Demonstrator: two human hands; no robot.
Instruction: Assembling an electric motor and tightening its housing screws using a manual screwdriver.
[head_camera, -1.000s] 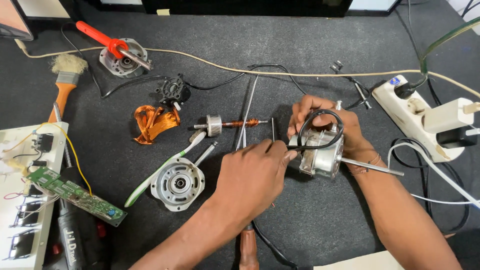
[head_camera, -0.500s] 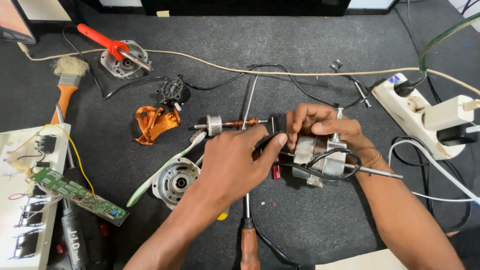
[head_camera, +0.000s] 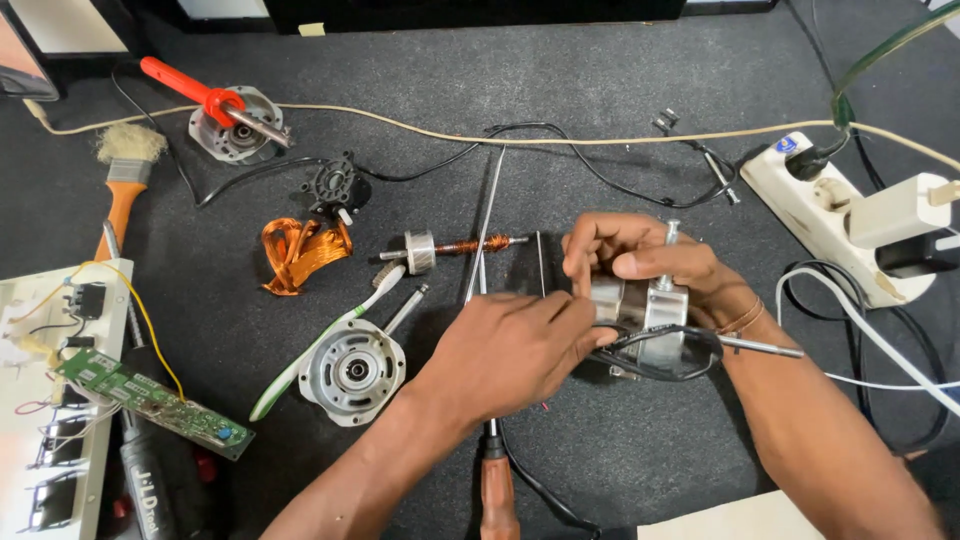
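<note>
Since a second ago I have turned the motor stator (head_camera: 650, 325) upright; my right hand (head_camera: 640, 260) clamps it, my left hand (head_camera: 520, 345) pinching at its side.

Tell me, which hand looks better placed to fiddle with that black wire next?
Probably the left hand: its fingertips already rest at the black wire loop on the motor body. The right hand is wrapped over the top of the motor, steadying it, so it seems less free.

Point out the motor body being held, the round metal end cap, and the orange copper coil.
motor body (head_camera: 655, 325), head view, on its silver metal side.
round metal end cap (head_camera: 352, 371), head view, near its centre hub.
orange copper coil (head_camera: 298, 250), head view, on the bunched windings.
</note>
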